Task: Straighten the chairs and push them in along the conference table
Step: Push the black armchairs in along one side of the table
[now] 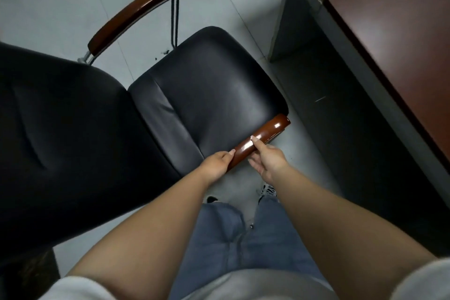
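No readable text, label, brand or number shows anywhere.

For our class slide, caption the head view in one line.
Both hands, left hand and right hand, grip the black leather chair's glossy brown wooden armrest beside the reddish-brown conference table.

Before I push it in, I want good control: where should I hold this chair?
Probably the near armrest, from its outer side, as the left hand and right hand grip it now. The rigid bar lies alongside the seat, pointing toward the table.
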Available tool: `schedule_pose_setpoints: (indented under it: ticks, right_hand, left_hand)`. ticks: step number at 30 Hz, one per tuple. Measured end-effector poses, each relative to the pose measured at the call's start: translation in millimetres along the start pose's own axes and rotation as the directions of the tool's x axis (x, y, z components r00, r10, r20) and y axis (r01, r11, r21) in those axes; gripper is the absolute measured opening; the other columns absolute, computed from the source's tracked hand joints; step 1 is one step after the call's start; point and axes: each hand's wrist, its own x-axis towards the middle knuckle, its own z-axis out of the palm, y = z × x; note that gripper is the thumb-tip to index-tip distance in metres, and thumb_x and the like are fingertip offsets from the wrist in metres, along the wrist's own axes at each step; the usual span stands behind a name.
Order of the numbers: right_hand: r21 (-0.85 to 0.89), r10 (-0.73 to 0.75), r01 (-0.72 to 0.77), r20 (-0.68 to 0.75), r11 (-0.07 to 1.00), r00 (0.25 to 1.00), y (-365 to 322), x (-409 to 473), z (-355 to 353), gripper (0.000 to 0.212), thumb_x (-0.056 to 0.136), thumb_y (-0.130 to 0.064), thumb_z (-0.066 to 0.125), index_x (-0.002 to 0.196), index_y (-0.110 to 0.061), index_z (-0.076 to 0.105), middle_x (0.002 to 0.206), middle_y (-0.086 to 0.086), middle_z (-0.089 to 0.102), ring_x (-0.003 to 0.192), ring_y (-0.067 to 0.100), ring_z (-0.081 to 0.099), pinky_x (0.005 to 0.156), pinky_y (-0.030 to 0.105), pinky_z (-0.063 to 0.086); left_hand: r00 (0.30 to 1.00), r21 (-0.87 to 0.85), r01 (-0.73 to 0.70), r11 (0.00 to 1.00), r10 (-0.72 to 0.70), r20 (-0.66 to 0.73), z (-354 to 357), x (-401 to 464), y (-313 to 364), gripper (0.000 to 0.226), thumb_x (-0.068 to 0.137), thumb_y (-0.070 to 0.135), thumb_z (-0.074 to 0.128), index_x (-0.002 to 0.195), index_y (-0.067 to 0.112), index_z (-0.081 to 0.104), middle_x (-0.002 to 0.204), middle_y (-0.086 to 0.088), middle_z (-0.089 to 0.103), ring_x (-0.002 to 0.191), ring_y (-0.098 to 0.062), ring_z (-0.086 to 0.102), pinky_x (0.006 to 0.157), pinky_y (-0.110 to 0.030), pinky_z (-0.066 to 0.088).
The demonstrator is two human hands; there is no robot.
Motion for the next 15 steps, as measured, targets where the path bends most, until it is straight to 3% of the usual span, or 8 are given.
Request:
schedule_pose_setpoints:
  ticks: [5, 8, 12, 15]
  right_hand:
    - [-0.021, -0.003, 0.001, -0.083, 1.0, 0.997, 27.4, -8.2, 7.6, 0.049, 0.089, -0.039, 0.058, 0.129, -0.011, 0.052, 0.125, 0.005, 0.058, 0.107, 0.016, 0.054, 0.083, 0.024, 0.047]
    - [0.095, 0.016, -0.014, -0.015, 0.995, 1.0, 50.8, -8.7, 19.7, 0.048, 0.09, -0.043, 0.056, 0.127, -0.013, 0.053, 0.113, 0.0, 0.062, 0.105, 0.015, 0.056, 0.082, 0.025, 0.046]
    - [0.334, -0.033, 0.023, 0.025, 0.942, 0.999, 77.6, -5.3, 37.5, 0.03, 0.091, -0.041, 0.055, 0.108, -0.017, 0.058, 0.096, -0.002, 0.067, 0.083, 0.011, 0.062, 0.071, 0.023, 0.049]
    - [0.319, -0.097, 0.1, -0.024, 0.942, 0.995, 85.9, -7.4, 43.3, 0.009, 0.092, -0.026, 0.058, 0.087, -0.019, 0.056, 0.079, -0.003, 0.065, 0.071, 0.009, 0.062, 0.074, 0.022, 0.048]
  left_hand:
    - [1.0, -0.055, -0.03, 0.998, 0.03, 0.0, -5.8, -2.6, -26.4, 0.042, 0.1, 0.038, 0.034, 0.125, 0.013, 0.058, 0.128, -0.009, 0.058, 0.118, -0.024, 0.052, 0.101, -0.026, 0.037]
    - [0.999, -0.125, -0.03, 0.992, 0.034, 0.025, -12.6, -1.6, -33.0, 0.043, 0.099, 0.04, 0.035, 0.115, 0.012, 0.063, 0.118, -0.01, 0.062, 0.108, -0.023, 0.058, 0.096, -0.029, 0.042]
    - [0.993, -0.126, -0.088, 0.988, 0.097, 0.066, -14.2, -6.8, -50.9, 0.044, 0.099, 0.044, 0.034, 0.12, 0.015, 0.06, 0.107, -0.002, 0.058, 0.104, -0.019, 0.056, 0.091, -0.026, 0.04]
    - [0.99, -0.128, -0.128, 0.983, 0.135, 0.047, -16.7, -8.6, -65.2, 0.046, 0.096, 0.049, 0.038, 0.12, 0.018, 0.061, 0.111, -0.002, 0.061, 0.105, -0.019, 0.058, 0.095, -0.029, 0.042]
